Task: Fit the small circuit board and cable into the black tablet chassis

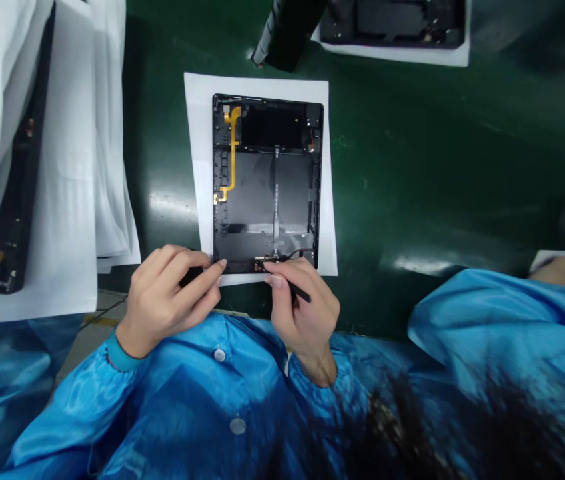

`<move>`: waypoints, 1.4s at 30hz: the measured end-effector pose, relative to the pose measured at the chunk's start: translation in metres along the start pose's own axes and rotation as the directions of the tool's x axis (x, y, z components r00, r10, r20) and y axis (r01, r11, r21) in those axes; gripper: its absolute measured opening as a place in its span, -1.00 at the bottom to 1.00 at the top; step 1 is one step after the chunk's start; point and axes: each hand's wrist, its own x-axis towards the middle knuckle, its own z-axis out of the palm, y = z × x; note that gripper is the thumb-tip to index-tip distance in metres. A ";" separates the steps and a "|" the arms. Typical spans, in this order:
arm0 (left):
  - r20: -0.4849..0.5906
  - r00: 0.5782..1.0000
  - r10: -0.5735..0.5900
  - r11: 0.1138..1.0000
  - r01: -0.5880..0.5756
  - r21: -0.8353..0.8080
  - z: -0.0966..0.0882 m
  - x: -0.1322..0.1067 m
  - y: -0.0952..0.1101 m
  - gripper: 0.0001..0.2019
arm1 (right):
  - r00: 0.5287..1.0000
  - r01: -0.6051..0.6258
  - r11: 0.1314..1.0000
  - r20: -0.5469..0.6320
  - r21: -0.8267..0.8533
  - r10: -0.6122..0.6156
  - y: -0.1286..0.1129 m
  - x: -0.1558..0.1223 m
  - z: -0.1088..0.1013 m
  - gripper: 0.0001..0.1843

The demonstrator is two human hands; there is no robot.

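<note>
A black tablet housing (267, 180) lies open on a white foam sheet (195, 133), its inside facing up. A yellow flex cable (233, 150) runs along its left side, and a dark ribbon strip (276, 193) goes down the middle. My left hand (167, 293) is at the near left corner, fingers closed together with fingertips on the edge; something dark shows between them. My right hand (305, 300) pinches a slim black tool (298, 291). Its fingertips are at a small circuit board (260, 263) on the near edge; the tool's tip is hidden.
White foam sheets (70, 167) stand at the left with another black housing (20, 180) among them. A further housing (392, 23) lies at the far right on the green table (437, 153). A dark post (292, 30) rises behind. A co-worker's blue sleeve (502, 307) is at the right.
</note>
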 end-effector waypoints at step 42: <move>-0.086 0.995 0.059 0.986 -0.072 -0.149 -0.004 0.014 -0.002 -0.76 | 0.937 0.319 0.943 0.177 -0.093 -0.300 -0.002 0.006 0.004 -0.57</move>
